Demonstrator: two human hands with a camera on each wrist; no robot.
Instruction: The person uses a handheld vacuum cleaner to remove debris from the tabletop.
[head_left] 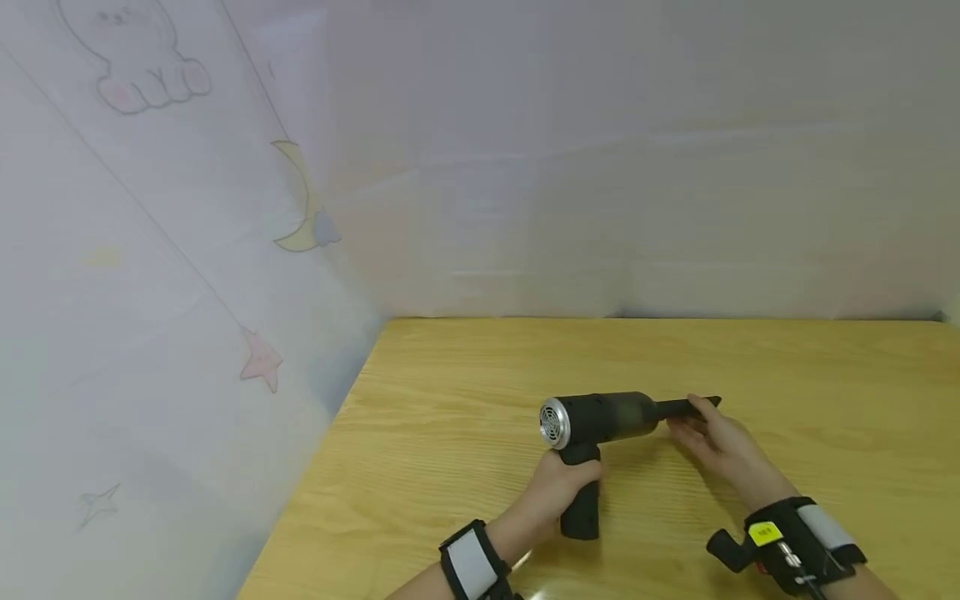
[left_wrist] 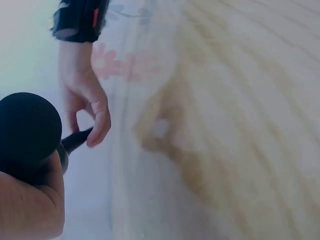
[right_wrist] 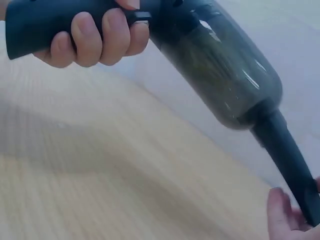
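Note:
A black handheld vacuum cleaner (head_left: 609,417) with a silver vent grille (head_left: 553,422) at its rear is held just over the table. My left hand (head_left: 557,487) grips its handle, fingers wrapped around it, as the right wrist view shows. From the smoky see-through dust cup (right_wrist: 220,70) a narrow black nozzle (right_wrist: 284,150) points to the right. Near the nozzle's tip, my right hand (head_left: 718,446) pinches it between thumb and fingers. In the left wrist view the handle's round butt (left_wrist: 30,127) hides much of the cleaner.
The wood-grain table (head_left: 450,375) runs back to a pale wall covering (head_left: 600,208). On the left, another wall (head_left: 150,333) carries drawn stars and a moon. Black straps with devices sit on both wrists, a right wrist strap (head_left: 802,542) among them.

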